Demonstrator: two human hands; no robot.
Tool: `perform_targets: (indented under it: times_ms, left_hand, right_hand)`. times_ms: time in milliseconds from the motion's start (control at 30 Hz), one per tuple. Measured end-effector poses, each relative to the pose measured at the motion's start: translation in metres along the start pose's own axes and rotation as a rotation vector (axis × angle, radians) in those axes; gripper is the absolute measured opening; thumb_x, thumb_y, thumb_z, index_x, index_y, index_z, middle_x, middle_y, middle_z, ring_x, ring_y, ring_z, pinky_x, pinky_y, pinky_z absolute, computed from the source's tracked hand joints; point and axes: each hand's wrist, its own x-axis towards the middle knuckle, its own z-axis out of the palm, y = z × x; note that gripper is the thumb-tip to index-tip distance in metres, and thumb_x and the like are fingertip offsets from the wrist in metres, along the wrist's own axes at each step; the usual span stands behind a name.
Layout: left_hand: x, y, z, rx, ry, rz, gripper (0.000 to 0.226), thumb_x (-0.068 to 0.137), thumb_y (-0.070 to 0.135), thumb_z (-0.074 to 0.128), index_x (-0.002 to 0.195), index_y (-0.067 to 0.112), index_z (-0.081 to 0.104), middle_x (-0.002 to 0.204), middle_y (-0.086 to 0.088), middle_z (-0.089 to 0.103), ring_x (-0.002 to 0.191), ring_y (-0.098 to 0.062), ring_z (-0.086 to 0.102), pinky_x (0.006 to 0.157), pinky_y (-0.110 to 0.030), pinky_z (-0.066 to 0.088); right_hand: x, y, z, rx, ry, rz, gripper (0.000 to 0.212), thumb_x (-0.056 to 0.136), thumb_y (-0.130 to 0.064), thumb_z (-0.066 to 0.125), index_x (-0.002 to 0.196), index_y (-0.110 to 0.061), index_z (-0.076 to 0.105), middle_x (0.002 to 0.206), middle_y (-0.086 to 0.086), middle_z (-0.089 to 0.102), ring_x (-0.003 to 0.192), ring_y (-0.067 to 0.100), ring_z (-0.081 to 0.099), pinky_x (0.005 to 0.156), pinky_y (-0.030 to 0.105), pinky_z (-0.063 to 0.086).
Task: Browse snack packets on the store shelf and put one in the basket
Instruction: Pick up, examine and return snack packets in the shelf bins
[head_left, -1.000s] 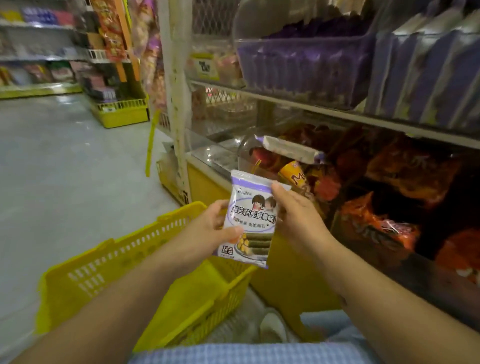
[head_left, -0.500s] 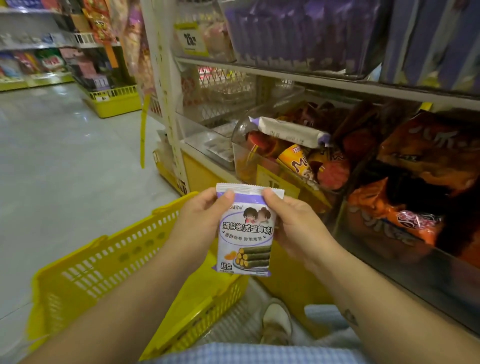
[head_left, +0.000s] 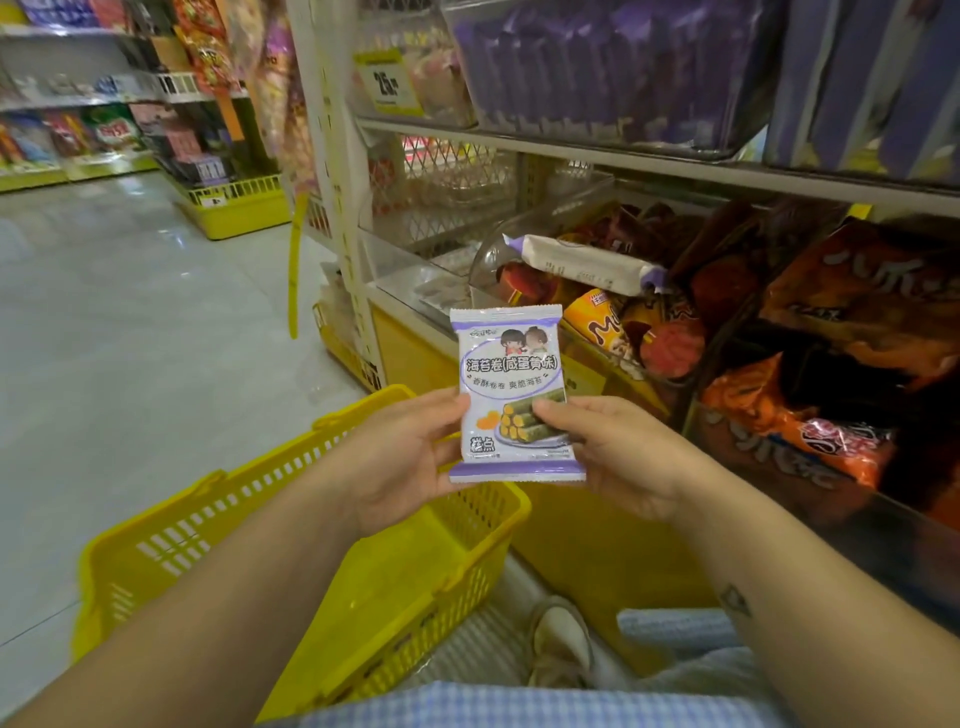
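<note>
Snack packet (head_left: 511, 395), white with purple bands and a print of seaweed rolls, is held upright and face-on above the far corner of the yellow basket (head_left: 218, 525), not inside it. Left hand (head_left: 400, 457) pinches the packet's lower left edge and right hand (head_left: 623, 457) pinches its lower right edge. The fingers (head_left: 558, 410) of both hands are clamped on the wrapper, thumbs on the front. Basket sits low beneath the left forearm, just beside the yellow shelf base and near the person's shoe (head_left: 561, 639). Store shelf (head_left: 623, 161) stands to the right: purple packets (head_left: 597, 73) in bins on the upper tier, orange packets (head_left: 795, 431) in clear bins on the lower tier, one white packet (head_left: 587, 265) lying across a bin rim. Yellow price tag (head_left: 387, 83) is fixed at the upper tier's left end
</note>
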Motion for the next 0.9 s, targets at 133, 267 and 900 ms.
perform_targets:
  times_ms: [133, 267, 900]
  left_hand:
    - [-0.002, 0.002, 0.000, -0.066, -0.028, 0.009, 0.024, 0.097, 0.014, 0.049, 0.117, 0.010, 0.061, 0.109, -0.011, 0.073, 0.087, -0.019, 0.073, 0.062, -0.031, 0.061]
    - [-0.002, -0.004, 0.007, 0.112, 0.116, 0.174, 0.035, 0.099, 0.012, 0.048, 0.132, 0.021, 0.052, 0.113, -0.002, 0.072, 0.096, -0.016, 0.070, 0.078, -0.038, 0.059]
    - [-0.002, -0.011, 0.012, -0.200, -0.300, 0.192, 0.049, 0.095, 0.039, 0.040, 0.140, 0.019, 0.045, 0.138, -0.012, 0.055, 0.126, -0.033, 0.053, 0.098, -0.051, 0.049]
  right_hand:
    - [-0.004, -0.006, 0.001, 0.058, -0.033, -0.004, 0.033, 0.084, -0.025, 0.061, 0.105, -0.002, 0.068, 0.099, 0.013, 0.073, 0.080, 0.016, 0.070, 0.073, 0.028, 0.058]
    - [-0.008, -0.005, 0.009, -0.112, 0.031, -0.185, 0.023, 0.094, -0.022, 0.056, 0.109, -0.009, 0.068, 0.103, 0.010, 0.074, 0.090, 0.015, 0.070, 0.073, 0.026, 0.057]
    - [-0.008, -0.003, 0.009, -0.231, 0.119, -0.482, 0.041, 0.086, -0.001, 0.062, 0.122, -0.019, 0.057, 0.118, -0.002, 0.067, 0.093, 0.007, 0.068, 0.073, 0.022, 0.055]
